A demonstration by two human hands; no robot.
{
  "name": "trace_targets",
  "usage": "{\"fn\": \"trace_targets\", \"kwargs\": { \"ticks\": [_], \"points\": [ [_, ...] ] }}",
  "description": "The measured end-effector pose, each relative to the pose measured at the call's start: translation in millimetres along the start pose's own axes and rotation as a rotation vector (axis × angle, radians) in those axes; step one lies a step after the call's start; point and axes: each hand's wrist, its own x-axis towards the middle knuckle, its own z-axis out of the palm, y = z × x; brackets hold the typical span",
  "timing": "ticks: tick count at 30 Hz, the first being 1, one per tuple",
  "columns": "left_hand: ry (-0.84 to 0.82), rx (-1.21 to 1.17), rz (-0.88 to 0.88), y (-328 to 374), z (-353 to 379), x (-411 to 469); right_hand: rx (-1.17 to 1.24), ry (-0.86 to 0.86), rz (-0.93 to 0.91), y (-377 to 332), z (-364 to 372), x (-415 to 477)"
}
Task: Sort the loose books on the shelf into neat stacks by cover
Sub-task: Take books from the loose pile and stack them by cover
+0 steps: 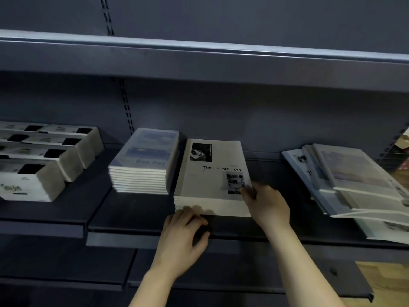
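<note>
Both forearms are bare, sleeveless to the frame's edge, as are left hand (182,239) and right hand (269,206).
</note>
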Motion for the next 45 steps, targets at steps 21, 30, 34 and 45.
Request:
{"fn": "trace_targets", "kwargs": {
  "ticks": [21, 30, 34, 45],
  "points": [
    [-0.016, 0.045, -0.037, 30, 7, 1, 0.118, -0.030, -0.013, 27, -11, -6],
    [-0.032, 0.006, 0.070, 100, 39, 20, 0.139, 0.159, -0.058, 91, -81, 15],
    [-0.062, 0.001, 0.100, 130, 60, 31, 0.107, 0.232, -0.033, 128, -108, 27],
    [-0.056, 0.031, 0.043, 178, 101, 69, -0.009, 0.307, 0.119, 228, -148, 54]
  ]
}}
